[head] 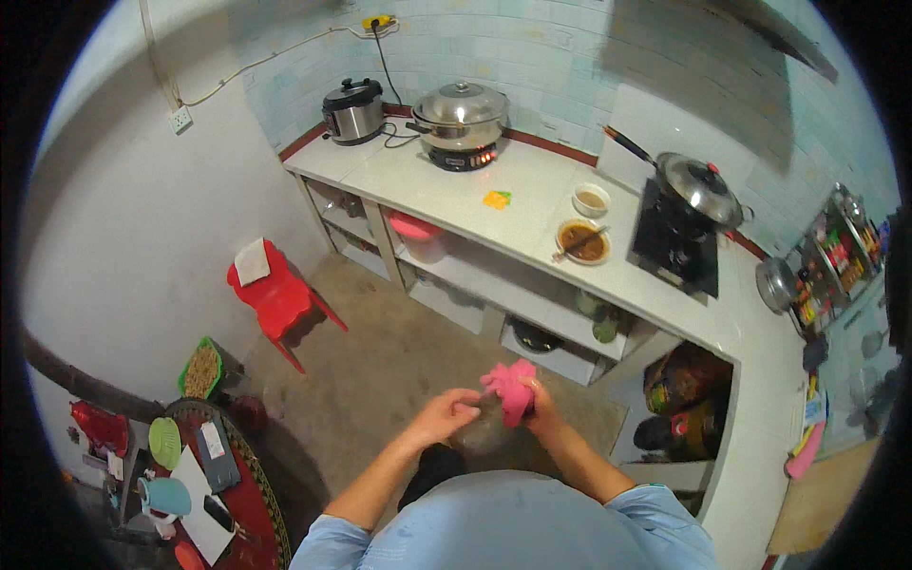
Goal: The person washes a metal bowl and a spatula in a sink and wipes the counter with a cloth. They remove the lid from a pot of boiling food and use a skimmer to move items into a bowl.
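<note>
In front of my body my right hand (pixel 543 405) grips a bunched pink item (pixel 510 392), which looks like a rubber glove with stubby finger shapes. My left hand (pixel 450 415) is just to the left of it, fingers curled and thumb close to the fingertips. A faint translucent patch, perhaps thin clear plastic, shows below and between the hands. Whether the left fingers pinch any of it is too blurred to tell. Both hands are held above the concrete floor (pixel 385 335), in front of the white tiled counter (pixel 527 171).
On the counter stand a pressure cooker (pixel 354 114), a lidded electric pot (pixel 462 117), two bowls (pixel 584 242) and a lidded wok (pixel 698 187) on a gas stove (pixel 670 242). A red plastic chair (pixel 285 306) is at left. A cluttered round table (pixel 253 463) stands lower left.
</note>
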The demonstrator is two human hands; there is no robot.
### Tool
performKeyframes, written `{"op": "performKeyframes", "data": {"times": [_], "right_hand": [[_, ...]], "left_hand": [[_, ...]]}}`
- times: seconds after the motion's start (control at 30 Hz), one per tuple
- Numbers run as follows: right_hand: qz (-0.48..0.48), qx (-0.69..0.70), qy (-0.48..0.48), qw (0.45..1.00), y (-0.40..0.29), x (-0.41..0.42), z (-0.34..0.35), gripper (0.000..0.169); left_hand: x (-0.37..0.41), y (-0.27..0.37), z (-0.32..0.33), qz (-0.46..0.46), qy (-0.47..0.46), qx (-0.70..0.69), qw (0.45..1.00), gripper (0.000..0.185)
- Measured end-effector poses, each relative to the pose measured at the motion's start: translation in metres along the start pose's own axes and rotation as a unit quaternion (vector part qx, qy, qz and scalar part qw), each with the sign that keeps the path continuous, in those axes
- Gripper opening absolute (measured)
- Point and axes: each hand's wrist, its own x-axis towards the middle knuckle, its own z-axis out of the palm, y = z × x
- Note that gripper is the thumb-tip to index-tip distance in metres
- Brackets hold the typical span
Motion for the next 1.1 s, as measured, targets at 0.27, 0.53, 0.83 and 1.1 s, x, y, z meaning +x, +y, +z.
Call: {"op": "performKeyframes", "data": {"times": [0.27, 0.53, 0.83, 1.1], "right_hand": [[-0.052, -0.024, 0.167, 0.984, -0.082, 0.206, 0.007, 0.043], [-0.190, -0.171, 0.358, 0.898, -0.137, 0.325, -0.014, 0.034], [-0.094, -0.801, 0.385, 0.448, -0.210, 0.392, -0.054, 0.057], [-0.094, -0.710, 0.301, 0.630, -0.252, 0.426, -0.029, 0.036]], "left_hand": [[0.146, 0.044, -0.271, 0.013, 0.124, 0.076, 0.989, 0.024], [0.406, 0.176, -0.453, 0.169, 0.157, 0.202, 0.952, 0.015], [0.648, 0.251, -0.495, 0.203, 0.200, 0.322, 0.903, 0.026], [0.750, 0.279, -0.469, 0.117, 0.286, 0.545, 0.779, 0.044]]}}
